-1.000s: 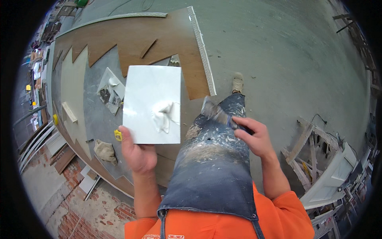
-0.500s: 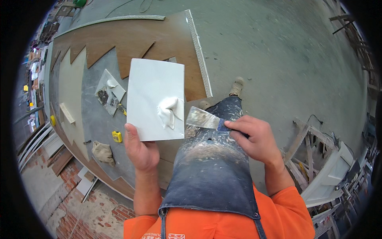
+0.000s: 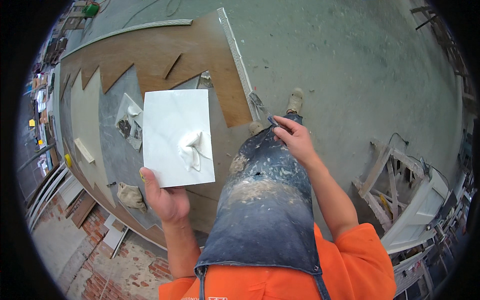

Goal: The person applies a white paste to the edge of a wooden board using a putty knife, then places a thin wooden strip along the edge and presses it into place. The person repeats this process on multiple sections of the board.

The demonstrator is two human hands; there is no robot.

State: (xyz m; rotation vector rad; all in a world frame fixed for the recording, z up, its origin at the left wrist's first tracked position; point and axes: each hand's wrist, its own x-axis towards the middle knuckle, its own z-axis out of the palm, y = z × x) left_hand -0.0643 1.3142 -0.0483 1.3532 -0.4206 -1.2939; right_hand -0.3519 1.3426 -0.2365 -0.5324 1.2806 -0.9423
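Note:
My left hand [image 3: 170, 200] grips the lower edge of a flat white board [image 3: 172, 120], thumb on top. A mound of white paste [image 3: 189, 152] sits toward the board's right side. In my right hand [image 3: 295, 137] is a putty knife [image 3: 258, 104], pinched by its blue handle, its smeared blade by the panel's white edge strip [image 3: 235, 50]. Under and beyond the board lies a large panel [image 3: 190, 40] with brown, grey and cream zigzag areas. A smaller paste-smeared white plate [image 3: 129, 105] rests on it, partly hidden by the board.
A crumpled beige cloth [image 3: 131, 196] and a pale wood block [image 3: 84, 150] lie on the panel at left. A loose brown strip [image 3: 173, 66] lies farther up. At right stands a paint-spattered wooden frame [image 3: 387, 185]. My shoe [image 3: 296, 100] shows on the grey-green floor [image 3: 350, 65].
My right hand has carried the putty knife away from the board, forward to the panel's edge. The board has shifted left and slightly nearer; the yellow tape measure is now mostly hidden.

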